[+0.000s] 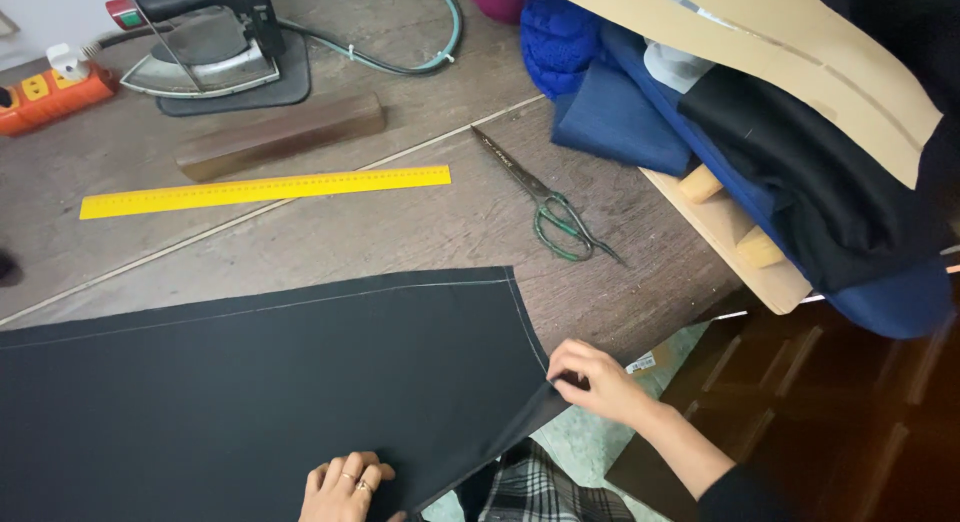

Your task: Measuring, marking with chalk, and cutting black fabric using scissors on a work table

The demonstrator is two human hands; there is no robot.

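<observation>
A large piece of black fabric, marked near its edges with a thin chalk line, is laid flat on the worn wooden table, its right corner hanging just past the table's near edge. That corner is pinched by the right hand, whose fingers are closed together on the cloth edge, apparently so that the piece is kept taut and its border can be drawn out. The right forearm is angled in from the lower right, with the wrist slightly bent. The left hand is rested on the fabric at the bottom edge of the view, fingers curled loosely and pressed down on the cloth rather than clamped around it, seemingly to keep the piece from sliding. Beyond the fabric, and well apart from both hands, a yellow ruler, a wooden block, a pair of scissors and an iron on its mat are seen. Folded blue and black cloths are stacked on a board at the right.
</observation>
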